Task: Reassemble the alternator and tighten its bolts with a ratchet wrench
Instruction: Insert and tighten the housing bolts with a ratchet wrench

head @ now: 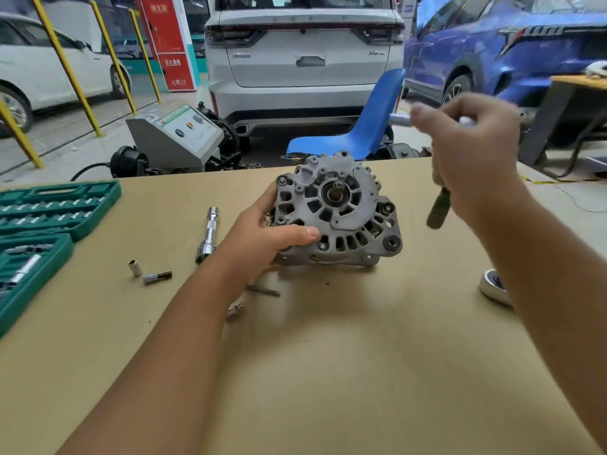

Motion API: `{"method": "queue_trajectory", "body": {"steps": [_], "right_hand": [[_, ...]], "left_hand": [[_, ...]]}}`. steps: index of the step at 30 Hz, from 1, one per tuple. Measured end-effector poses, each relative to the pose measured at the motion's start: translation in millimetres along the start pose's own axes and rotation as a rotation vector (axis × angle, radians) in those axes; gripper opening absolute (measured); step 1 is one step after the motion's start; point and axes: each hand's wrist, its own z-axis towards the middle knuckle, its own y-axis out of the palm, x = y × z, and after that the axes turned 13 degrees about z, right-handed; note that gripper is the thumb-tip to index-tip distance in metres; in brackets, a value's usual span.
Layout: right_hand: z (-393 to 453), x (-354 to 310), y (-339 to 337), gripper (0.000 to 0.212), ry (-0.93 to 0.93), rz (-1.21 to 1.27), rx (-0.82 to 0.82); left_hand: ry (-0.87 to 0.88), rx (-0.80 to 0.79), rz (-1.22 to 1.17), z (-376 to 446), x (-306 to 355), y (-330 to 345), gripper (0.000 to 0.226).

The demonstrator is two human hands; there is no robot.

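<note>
A grey cast alternator [341, 208] stands on the brown table [328, 372], its shaft end facing me, bolts at its corners. My left hand [272, 231] grips its left side, thumb pressed on the front housing. My right hand [473, 146] is raised to the right of the alternator, above the table. It holds a blurred ratchet wrench [438, 208], whose dark handle hangs below the fist and whose metal end pokes out toward the left.
A green socket case [49, 208] lies open at the left. A chrome extension bar [208, 234], two small sockets [147, 274] and a thin bit [262, 290] lie loose. A white object [492, 287] sits at right. A blue chair [361, 126] and cars stand behind.
</note>
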Motion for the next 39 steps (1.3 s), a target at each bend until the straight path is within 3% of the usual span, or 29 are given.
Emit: {"method": "queue_trajectory", "body": {"steps": [4, 10, 13, 17, 21, 22, 24, 26, 28, 30, 34, 39], "right_hand": [[-15.4, 43.8, -32.6, 0.033, 0.093, 0.215, 0.223], [-9.9, 61.4, -53.1, 0.027, 0.208, 0.291, 0.244], [-12.4, 62.8, -49.1, 0.027, 0.193, 0.264, 0.210], [-13.1, 64.2, -48.0, 0.027, 0.132, 0.103, 0.170], [-12.6, 65.9, -46.7, 0.033, 0.130, 0.082, 0.222], [-12.0, 66.4, -46.7, 0.034, 0.136, 0.087, 0.241], [-10.7, 68.0, -47.1, 0.036, 0.153, 0.089, 0.271], [-9.2, 69.8, -48.2, 0.038, 0.172, 0.100, 0.283], [-8.8, 70.6, -48.2, 0.038, 0.185, 0.108, 0.283], [-9.3, 70.2, -47.0, 0.037, 0.190, 0.115, 0.274], [-11.8, 68.2, -45.3, 0.037, 0.170, 0.083, 0.244], [-12.8, 65.3, -42.9, 0.036, 0.142, 0.028, 0.226]], "left_hand": [[-0.030, -0.026, 0.057, -6.2, 10.6, -10.3, 0.061], [-0.256, -0.209, 0.273, 21.8, 54.2, -28.5, 0.039], [-0.372, -0.208, 0.457, 52.2, 82.6, -22.4, 0.044], [-0.332, -0.053, 0.495, 77.5, 101.8, 3.5, 0.058], [-0.182, 0.199, 0.404, 79.7, 98.3, 44.0, 0.050], [-0.177, 0.261, 0.366, 78.2, 93.7, 51.3, 0.057], [-0.197, 0.347, 0.290, 69.9, 78.6, 60.9, 0.094], [-0.208, 0.319, 0.191, 56.4, 58.1, 69.0, 0.110], [-0.195, 0.284, 0.154, 49.9, 44.1, 71.8, 0.095], [-0.134, 0.237, 0.194, 54.0, 38.9, 65.1, 0.065], [-0.052, 0.026, 0.207, 65.7, 45.2, 37.6, 0.032], [-0.028, 0.288, 0.432, 65.7, 46.9, 25.7, 0.050]]}}
